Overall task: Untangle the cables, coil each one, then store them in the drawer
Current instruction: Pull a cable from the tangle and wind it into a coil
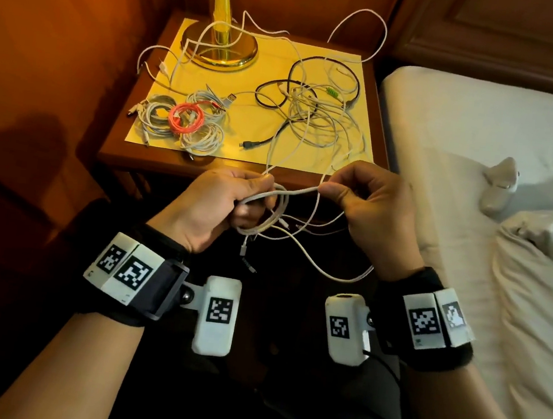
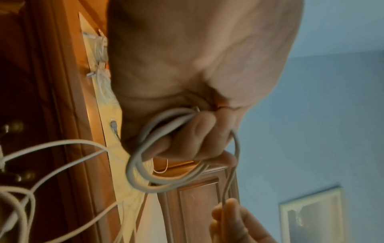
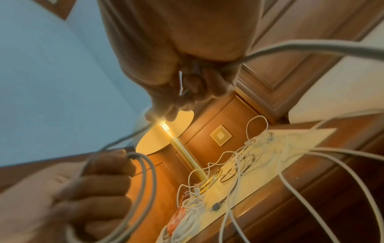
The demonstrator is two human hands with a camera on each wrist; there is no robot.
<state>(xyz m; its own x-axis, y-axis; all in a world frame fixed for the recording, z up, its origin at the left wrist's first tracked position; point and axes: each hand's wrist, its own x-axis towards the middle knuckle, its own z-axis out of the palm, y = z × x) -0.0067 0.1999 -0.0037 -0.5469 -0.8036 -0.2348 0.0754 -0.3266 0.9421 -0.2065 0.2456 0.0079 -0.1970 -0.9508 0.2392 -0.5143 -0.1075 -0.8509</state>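
Both hands hold one white cable [image 1: 299, 191] at mid-frame: left hand [image 1: 214, 202] fisted round its loops, right hand [image 1: 369, 202] pinching a strand. Behind, the worktop [image 1: 372, 82] carries a tangle [image 1: 317, 110], finished coils [image 1: 181, 122] and a lamp [image 1: 220, 44]. The left wrist view alone shows drawer knobs [image 2: 12, 127].

I see a white cable [image 1: 273, 209] half coiled in front of the surface [image 1: 117, 143]: a few loops are gathered together, one stretch runs level to the right, and loose lengths with small plugs hang below. On the surface, at front left, four finished coils lie touching each other: three white coils [image 1: 161, 120] and one red coil [image 1: 186, 118] on top of them. At the right lies a tangle [image 1: 316, 117] of thin white cables mixed with a black cable [image 1: 273, 104], whose plug points to the front edge. More white cable lies looped around the back left.
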